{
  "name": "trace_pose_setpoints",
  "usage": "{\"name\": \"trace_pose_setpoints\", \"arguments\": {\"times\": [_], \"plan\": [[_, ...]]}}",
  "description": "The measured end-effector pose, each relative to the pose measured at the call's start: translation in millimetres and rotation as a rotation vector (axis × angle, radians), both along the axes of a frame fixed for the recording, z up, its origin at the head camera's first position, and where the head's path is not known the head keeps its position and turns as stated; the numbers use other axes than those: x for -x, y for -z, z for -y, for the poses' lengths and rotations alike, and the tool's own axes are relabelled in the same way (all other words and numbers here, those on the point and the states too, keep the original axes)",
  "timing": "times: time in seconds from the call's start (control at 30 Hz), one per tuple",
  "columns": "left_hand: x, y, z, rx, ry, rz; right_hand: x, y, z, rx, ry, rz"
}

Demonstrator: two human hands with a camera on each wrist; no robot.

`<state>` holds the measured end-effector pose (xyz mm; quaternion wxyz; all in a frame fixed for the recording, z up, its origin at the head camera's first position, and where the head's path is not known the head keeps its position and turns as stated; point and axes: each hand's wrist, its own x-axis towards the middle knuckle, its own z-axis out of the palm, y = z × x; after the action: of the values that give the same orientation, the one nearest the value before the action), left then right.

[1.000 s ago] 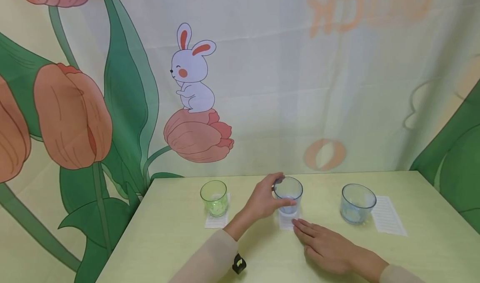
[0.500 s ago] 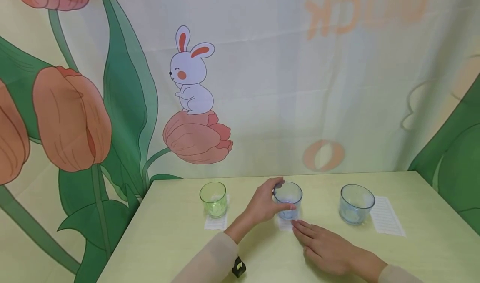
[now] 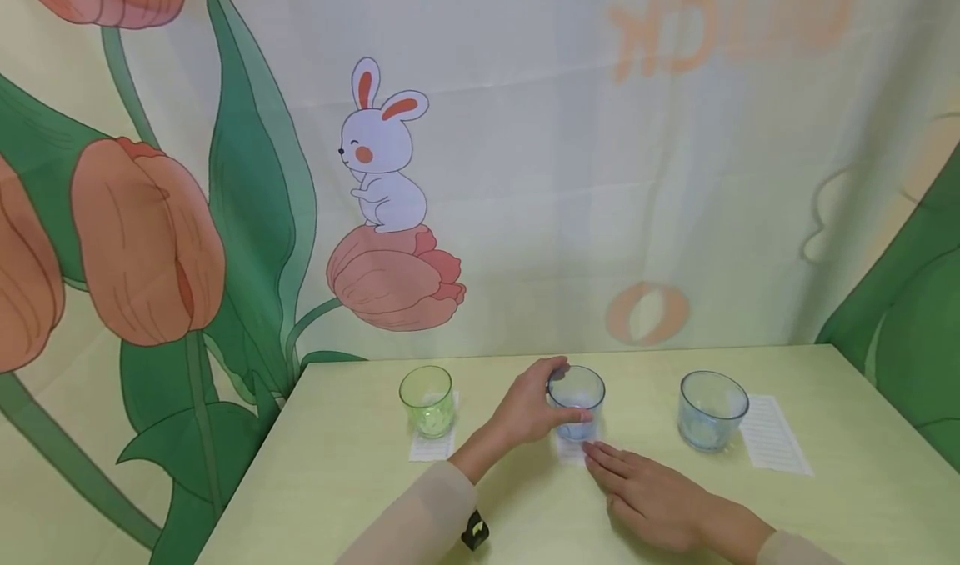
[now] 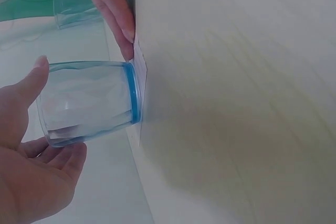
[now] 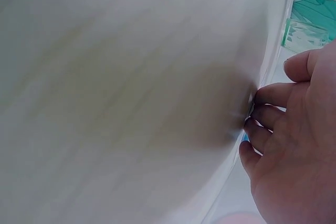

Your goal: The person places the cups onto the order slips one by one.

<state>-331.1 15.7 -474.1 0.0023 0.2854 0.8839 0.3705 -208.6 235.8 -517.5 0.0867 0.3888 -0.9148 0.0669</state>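
My left hand (image 3: 525,407) grips a clear blue glass (image 3: 576,402) near its rim, thumb on the near side and fingers round the far side. The glass is upright, its base down over a small printed paper slip (image 3: 570,452). In the left wrist view the blue glass (image 4: 89,100) shows its thick base right at the slip. My right hand (image 3: 652,494) lies with straight fingers, their tips on the slip's near right edge. The right wrist view shows this hand (image 5: 289,129) from the palm side, fingertips down at the table.
A green glass (image 3: 427,400) stands on a paper slip (image 3: 431,448) to the left. On the right a wider blue glass (image 3: 711,411) stands beside a larger printed sheet (image 3: 776,433). A small black object (image 3: 475,532) shows by the left sleeve. A printed curtain (image 3: 525,173) hangs behind the table.
The held blue glass and my left hand have come slightly down and nearer over the slip. The right hand stays in place. The whole head view has shifted a little.
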Motion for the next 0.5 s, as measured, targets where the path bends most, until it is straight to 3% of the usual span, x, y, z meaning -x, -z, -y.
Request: {"name": "trace_pose_setpoints", "arguments": {"times": [0.5], "plan": [[0.4,-0.1,-0.8,0.031,0.006,-0.005,-0.6,-2.6,0.1,-0.001,0.025,0.084]]}}
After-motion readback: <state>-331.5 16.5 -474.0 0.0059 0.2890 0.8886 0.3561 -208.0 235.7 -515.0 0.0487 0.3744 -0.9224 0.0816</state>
